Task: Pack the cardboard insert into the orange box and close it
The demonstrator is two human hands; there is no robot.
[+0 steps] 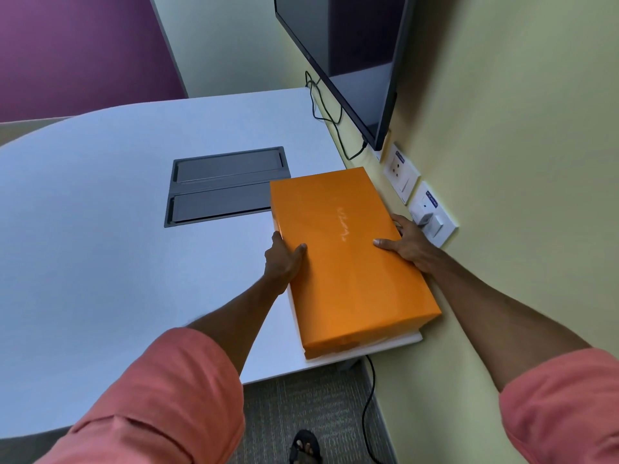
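Observation:
A long orange box (345,262) lies on the white table (117,262) against the right-hand wall, its lid down over the base. A pale base edge shows under the lid at the near end. My left hand (283,262) grips the box's left side, thumb on the lid. My right hand (407,244) holds the right side, thumb on top and fingers down between the box and the wall. No cardboard insert is visible.
A dark grey cable hatch (224,187) is set into the table, left of the box's far end. A black screen (345,61) hangs on the yellow wall above wall sockets (425,209). Black cables (368,406) run down by the table edge. The near table edge is just below the box.

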